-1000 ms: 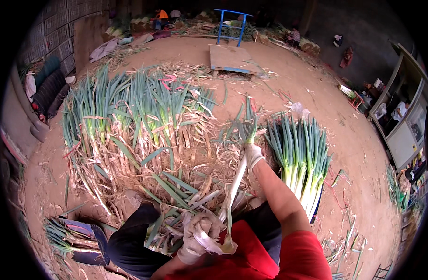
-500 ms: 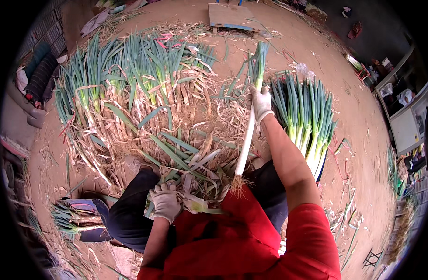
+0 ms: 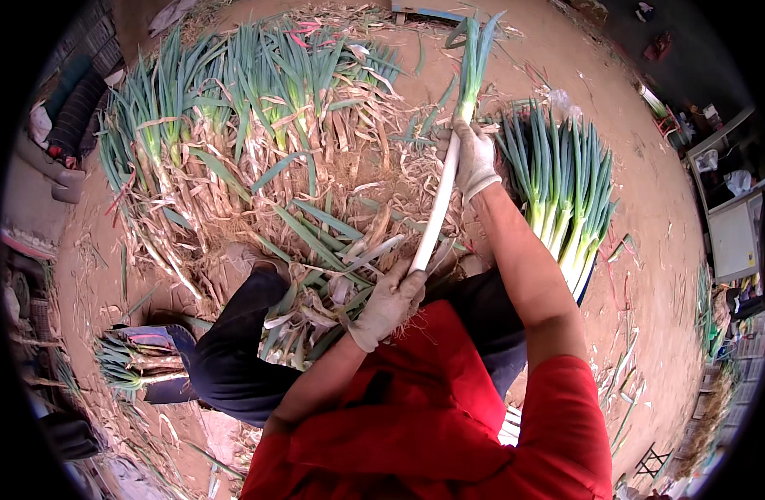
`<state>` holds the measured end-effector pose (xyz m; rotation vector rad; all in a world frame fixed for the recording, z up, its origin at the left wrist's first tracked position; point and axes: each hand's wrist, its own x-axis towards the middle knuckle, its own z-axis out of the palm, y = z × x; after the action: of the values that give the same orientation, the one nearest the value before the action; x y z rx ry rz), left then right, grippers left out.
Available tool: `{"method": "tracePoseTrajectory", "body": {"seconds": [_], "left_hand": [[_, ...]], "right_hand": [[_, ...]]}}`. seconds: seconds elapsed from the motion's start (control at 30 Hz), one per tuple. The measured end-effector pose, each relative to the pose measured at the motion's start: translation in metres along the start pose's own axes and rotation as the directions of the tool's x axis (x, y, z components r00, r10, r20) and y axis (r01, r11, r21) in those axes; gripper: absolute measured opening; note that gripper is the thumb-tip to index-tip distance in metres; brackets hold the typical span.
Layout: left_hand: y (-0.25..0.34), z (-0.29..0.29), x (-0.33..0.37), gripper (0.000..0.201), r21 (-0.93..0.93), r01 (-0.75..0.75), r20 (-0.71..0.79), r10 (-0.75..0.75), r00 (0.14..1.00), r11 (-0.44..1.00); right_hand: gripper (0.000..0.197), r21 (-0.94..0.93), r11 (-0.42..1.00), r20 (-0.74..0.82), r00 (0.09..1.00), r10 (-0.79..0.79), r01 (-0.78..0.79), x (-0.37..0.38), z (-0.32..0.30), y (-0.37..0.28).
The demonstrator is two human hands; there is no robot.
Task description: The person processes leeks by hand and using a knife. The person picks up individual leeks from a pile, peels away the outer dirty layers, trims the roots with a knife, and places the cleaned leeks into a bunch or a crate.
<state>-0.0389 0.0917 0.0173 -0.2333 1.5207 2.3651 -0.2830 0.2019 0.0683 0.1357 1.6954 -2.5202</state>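
A long leek, with a white shank and green leaves, slants across in front of me. My right hand, in a pale work glove, is wrapped round it just below the leaves. Lower down, my gloved left hand grips the white shank near its root end; thin roots hang partly hidden behind the fingers. Beside my right forearm a bundle of cleaned leeks stands leaning, white ends toward me. Loose peeled leaves lie in a heap between my legs, beyond my left hand.
A big row of unpeeled leeks with dry, brownish skins covers the ground ahead to the left. A smaller bunch rests on a dark sheet by my left knee. A low wooden platform is at the far edge; a pale cabinet stands at right.
My left hand has left the peeled leaves and moved right onto the leek's lower end. My right hand still holds the leek, slightly farther away. The view has shifted a little.
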Motion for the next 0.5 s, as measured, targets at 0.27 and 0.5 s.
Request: {"method": "tracePoseTrajectory", "body": {"seconds": [0.27,0.5], "left_hand": [[0.028,-0.005,-0.013,0.035,-0.577,0.235,0.394,0.015,0.919,0.782],[0.012,-0.007,0.004,0.03,-0.366,0.266,0.219,-0.195,0.956,0.892]], "right_hand": [[0.022,0.312,0.931,0.21,0.97,0.126,-0.188,-0.002,-0.009,0.001],[0.021,-0.157,0.906,0.077,0.91,0.407,-0.392,-0.047,0.003,0.046]]}}
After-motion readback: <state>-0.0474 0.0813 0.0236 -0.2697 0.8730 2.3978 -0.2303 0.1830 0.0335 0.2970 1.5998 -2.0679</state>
